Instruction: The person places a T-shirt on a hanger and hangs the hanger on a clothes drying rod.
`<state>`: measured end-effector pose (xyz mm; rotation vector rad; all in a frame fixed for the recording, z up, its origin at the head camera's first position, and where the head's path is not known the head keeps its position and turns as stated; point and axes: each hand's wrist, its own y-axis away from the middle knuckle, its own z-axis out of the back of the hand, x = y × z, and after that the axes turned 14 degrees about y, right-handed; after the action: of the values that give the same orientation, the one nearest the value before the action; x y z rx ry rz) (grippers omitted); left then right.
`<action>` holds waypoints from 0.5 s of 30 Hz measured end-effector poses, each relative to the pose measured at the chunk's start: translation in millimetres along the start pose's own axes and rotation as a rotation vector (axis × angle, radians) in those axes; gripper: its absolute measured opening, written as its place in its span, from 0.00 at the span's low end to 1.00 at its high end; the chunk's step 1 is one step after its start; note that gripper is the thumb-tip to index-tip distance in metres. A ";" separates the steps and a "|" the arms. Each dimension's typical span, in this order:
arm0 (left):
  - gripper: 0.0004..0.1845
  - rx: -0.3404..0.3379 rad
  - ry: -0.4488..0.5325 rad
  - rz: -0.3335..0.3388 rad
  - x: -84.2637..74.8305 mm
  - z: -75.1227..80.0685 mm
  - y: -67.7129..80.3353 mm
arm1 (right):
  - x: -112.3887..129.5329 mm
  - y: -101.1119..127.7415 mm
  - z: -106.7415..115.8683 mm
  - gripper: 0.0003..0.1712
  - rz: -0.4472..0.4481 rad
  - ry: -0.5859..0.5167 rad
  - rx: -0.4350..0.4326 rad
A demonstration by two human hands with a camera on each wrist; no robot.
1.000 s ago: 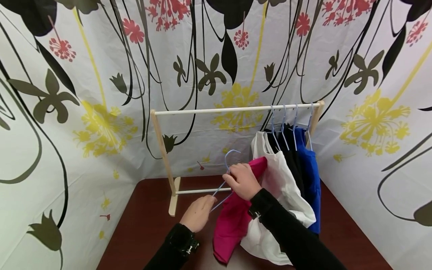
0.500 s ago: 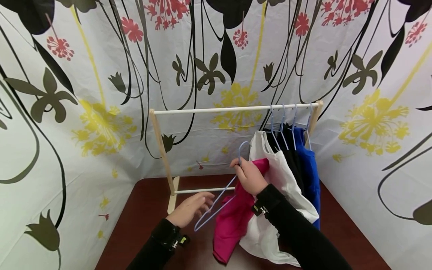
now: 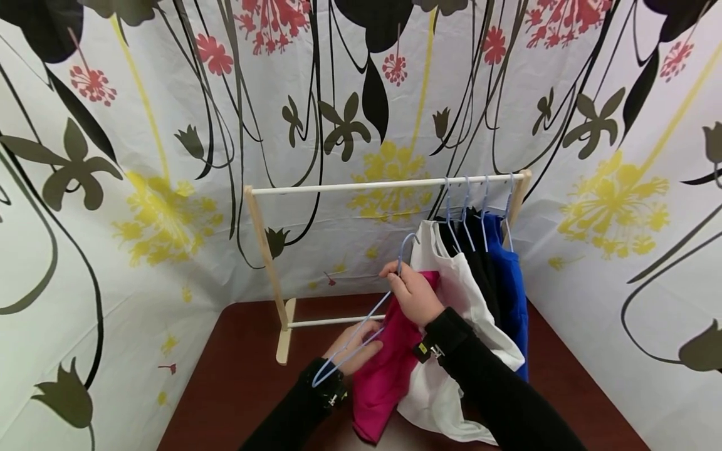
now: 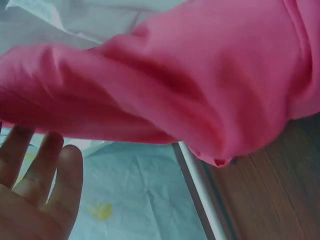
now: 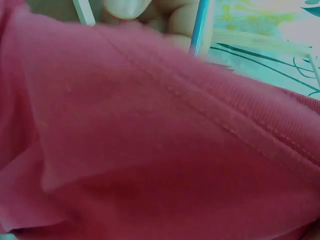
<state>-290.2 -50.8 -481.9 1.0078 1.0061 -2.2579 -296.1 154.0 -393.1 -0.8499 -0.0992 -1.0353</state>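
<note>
Right hand (image 3: 414, 294) pinches the neck of a pale-blue wire hanger (image 3: 366, 319) just below its hook, together with the upper edge of a magenta cloth garment (image 3: 389, 369); hanger tilts down toward the left. Left hand (image 3: 358, 344), fingers straight and loose, lies against the garment's left edge under the hanger's lower wire, gripping nothing. Garment hangs over the dark-brown wooden desk (image 3: 237, 382), in front of a small wooden clothes rack (image 3: 271, 263). On the rack's right end: white (image 3: 468, 326), black (image 3: 479, 263) and blue (image 3: 510, 282) garments on hangers.
</note>
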 end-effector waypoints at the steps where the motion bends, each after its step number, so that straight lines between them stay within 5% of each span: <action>1: 0.07 0.003 -0.019 0.013 -1.2 -1.2 -0.5 | -0.1 0.3 0.2 0.12 -0.002 -0.001 -0.002; 9: 0.10 0.053 -0.218 0.111 -5.9 -7.4 5.0 | -4.2 0.2 4.6 0.12 -0.032 -0.031 -0.009; 15: 0.03 0.017 -0.357 0.075 7.4 0.2 26.1 | -8.0 1.3 4.3 0.12 -0.036 -0.004 0.002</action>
<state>-277.8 -68.0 -498.8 0.6057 0.7830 -2.2793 -298.1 162.9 -394.5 -0.8505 -0.1192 -1.0674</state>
